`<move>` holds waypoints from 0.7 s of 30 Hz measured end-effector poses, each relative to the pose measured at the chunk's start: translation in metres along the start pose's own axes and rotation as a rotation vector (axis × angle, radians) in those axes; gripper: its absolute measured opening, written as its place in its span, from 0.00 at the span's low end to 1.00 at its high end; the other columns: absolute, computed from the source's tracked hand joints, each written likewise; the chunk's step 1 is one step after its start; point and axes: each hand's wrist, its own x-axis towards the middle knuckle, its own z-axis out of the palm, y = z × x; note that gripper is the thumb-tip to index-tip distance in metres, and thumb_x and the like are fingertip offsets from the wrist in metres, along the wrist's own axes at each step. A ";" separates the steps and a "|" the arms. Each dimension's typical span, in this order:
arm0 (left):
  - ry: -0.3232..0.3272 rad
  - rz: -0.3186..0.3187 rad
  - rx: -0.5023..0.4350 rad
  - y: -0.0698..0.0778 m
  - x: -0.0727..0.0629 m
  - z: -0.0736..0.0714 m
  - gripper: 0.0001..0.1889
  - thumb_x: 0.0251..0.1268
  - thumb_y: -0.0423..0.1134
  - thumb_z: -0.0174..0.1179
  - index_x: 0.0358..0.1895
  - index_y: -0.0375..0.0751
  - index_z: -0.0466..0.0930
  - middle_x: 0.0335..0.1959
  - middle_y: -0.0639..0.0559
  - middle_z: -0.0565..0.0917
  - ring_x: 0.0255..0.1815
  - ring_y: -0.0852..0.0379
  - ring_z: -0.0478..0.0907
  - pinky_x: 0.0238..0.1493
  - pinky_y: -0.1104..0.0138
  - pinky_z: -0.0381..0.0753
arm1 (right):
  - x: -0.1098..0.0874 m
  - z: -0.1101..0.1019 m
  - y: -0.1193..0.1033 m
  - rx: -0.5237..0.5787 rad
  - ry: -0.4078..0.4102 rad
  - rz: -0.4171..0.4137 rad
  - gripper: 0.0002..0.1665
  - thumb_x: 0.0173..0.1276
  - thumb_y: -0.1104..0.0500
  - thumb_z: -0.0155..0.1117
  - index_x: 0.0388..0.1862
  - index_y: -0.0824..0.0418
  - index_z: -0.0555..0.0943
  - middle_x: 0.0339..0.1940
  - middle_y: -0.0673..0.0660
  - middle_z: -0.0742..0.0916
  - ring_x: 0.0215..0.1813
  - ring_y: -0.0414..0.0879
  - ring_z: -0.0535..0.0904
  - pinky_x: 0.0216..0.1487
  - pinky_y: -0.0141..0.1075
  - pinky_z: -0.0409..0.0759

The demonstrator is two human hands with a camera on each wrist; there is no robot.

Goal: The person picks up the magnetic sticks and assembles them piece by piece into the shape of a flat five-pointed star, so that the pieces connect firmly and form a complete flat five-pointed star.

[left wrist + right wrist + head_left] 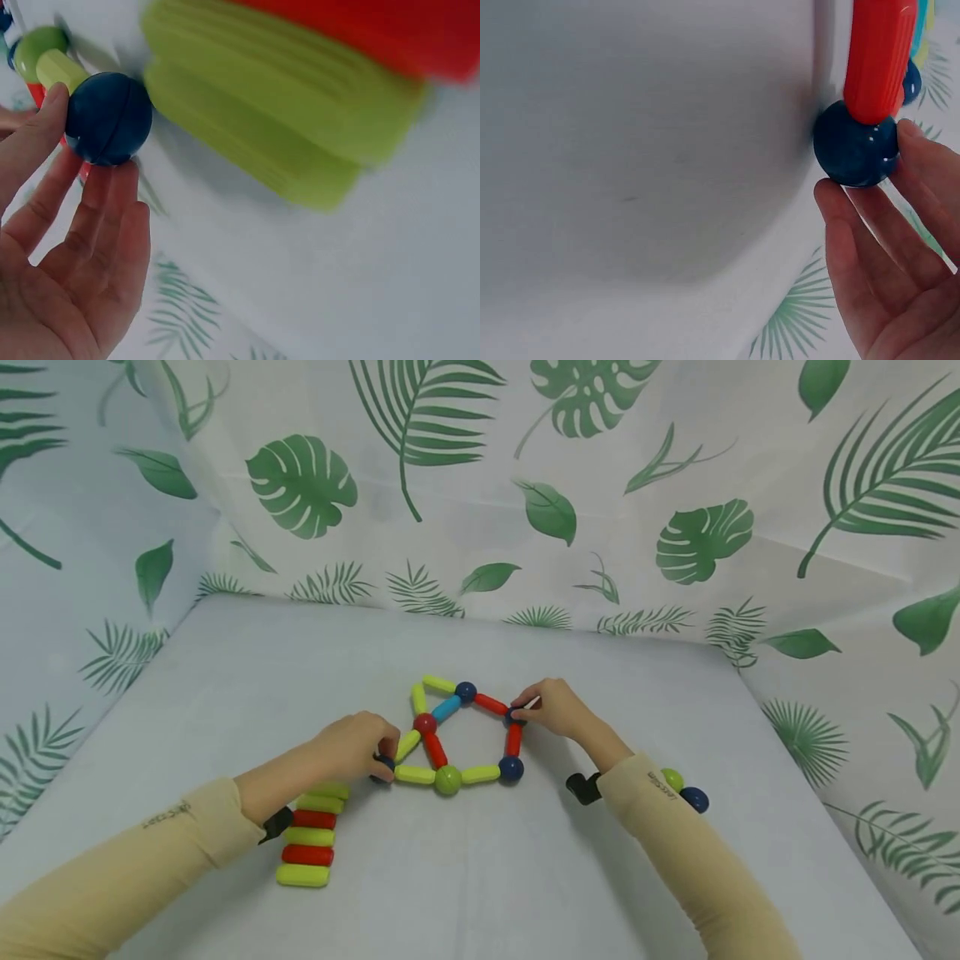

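My left hand (pixel 356 745) pinches a dark blue ball (pixel 110 120) between thumb and fingers at the left corner of a flat figure of magnetic rods and balls. A lime rod (pixel 414 774) runs from this ball to a green ball (pixel 448 779). At the figure's right side my right hand (pixel 558 706) grips another dark blue ball (pixel 855 150), where two red rods meet, one being the near red rod (pixel 513 741). A red ball (pixel 424 724) sits at the inner left, joined to a light blue rod (pixel 447 707). Two lime rods at the top left, one the upper lime rod (pixel 438 683), lie end to end at an angle.
Below my left forearm, several lime and red rods (pixel 308 855) lie in a column. A loose green ball (pixel 672 778) and a dark blue ball (pixel 694 799) rest beside my right sleeve. Leaf-printed cloth (pixel 487 510) rises behind the white table surface (pixel 480 877).
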 end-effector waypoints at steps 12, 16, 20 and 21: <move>0.097 -0.050 -0.088 -0.031 0.017 -0.016 0.10 0.49 0.34 0.68 0.36 0.36 0.81 0.36 0.46 0.82 0.37 0.52 0.80 0.40 0.62 0.78 | -0.044 0.007 -0.003 0.050 -0.023 -0.024 0.14 0.56 0.58 0.69 0.39 0.65 0.84 0.33 0.54 0.86 0.29 0.41 0.78 0.31 0.31 0.77; 0.125 -0.085 -0.092 -0.034 0.028 -0.020 0.12 0.49 0.32 0.68 0.38 0.33 0.82 0.38 0.44 0.82 0.39 0.51 0.80 0.41 0.62 0.78 | -0.055 0.010 -0.007 0.082 -0.035 -0.041 0.14 0.55 0.59 0.69 0.38 0.66 0.84 0.31 0.53 0.86 0.29 0.40 0.79 0.31 0.31 0.78; 0.134 -0.106 -0.078 -0.035 0.038 -0.022 0.13 0.50 0.31 0.67 0.41 0.32 0.82 0.40 0.43 0.83 0.41 0.50 0.79 0.45 0.60 0.77 | -0.064 0.015 -0.010 0.094 -0.028 -0.052 0.13 0.54 0.59 0.70 0.36 0.66 0.84 0.28 0.52 0.85 0.27 0.40 0.78 0.29 0.30 0.77; 0.137 -0.111 -0.074 -0.035 0.040 -0.022 0.14 0.50 0.31 0.67 0.42 0.32 0.82 0.40 0.43 0.83 0.42 0.49 0.78 0.46 0.60 0.76 | -0.065 0.016 -0.011 0.096 -0.027 -0.054 0.13 0.54 0.59 0.70 0.36 0.66 0.84 0.27 0.51 0.85 0.26 0.39 0.77 0.29 0.29 0.77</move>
